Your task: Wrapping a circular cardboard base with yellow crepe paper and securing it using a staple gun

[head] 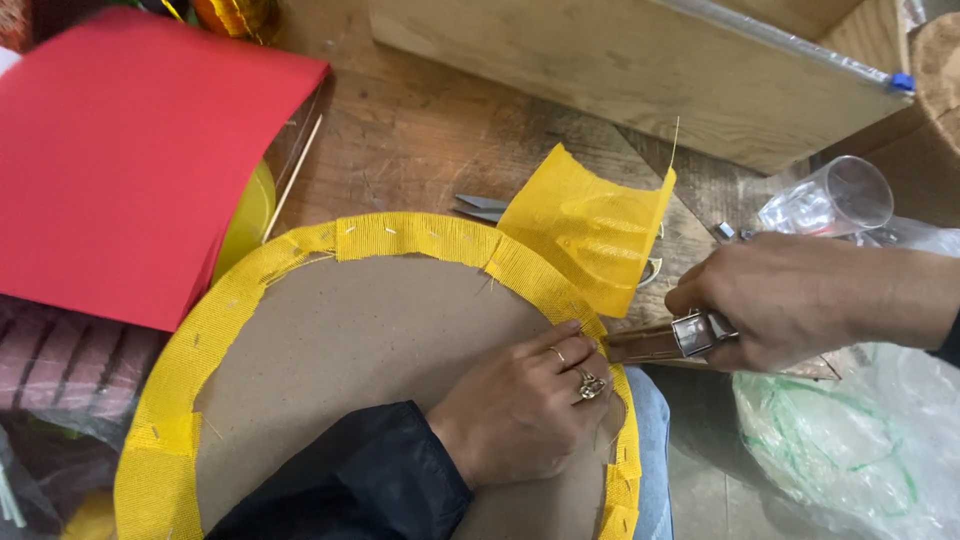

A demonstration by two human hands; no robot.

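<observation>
Wooden table (420, 130); hands, stapler (665, 340), yellow-edged cardboard disc (350, 340).

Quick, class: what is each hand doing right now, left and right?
Left hand: flat, fingers pressing the yellow fabric strip onto the cardboard disc; holding nothing.
Right hand: closed around a metal stapler, its nose at the strip.

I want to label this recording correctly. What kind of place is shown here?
Probably a small craft workshop. A worn wooden table carries scissors and red card sheets, and the right hand works a metal stapler on yellow mesh ribbon around a round cardboard disc.
</observation>
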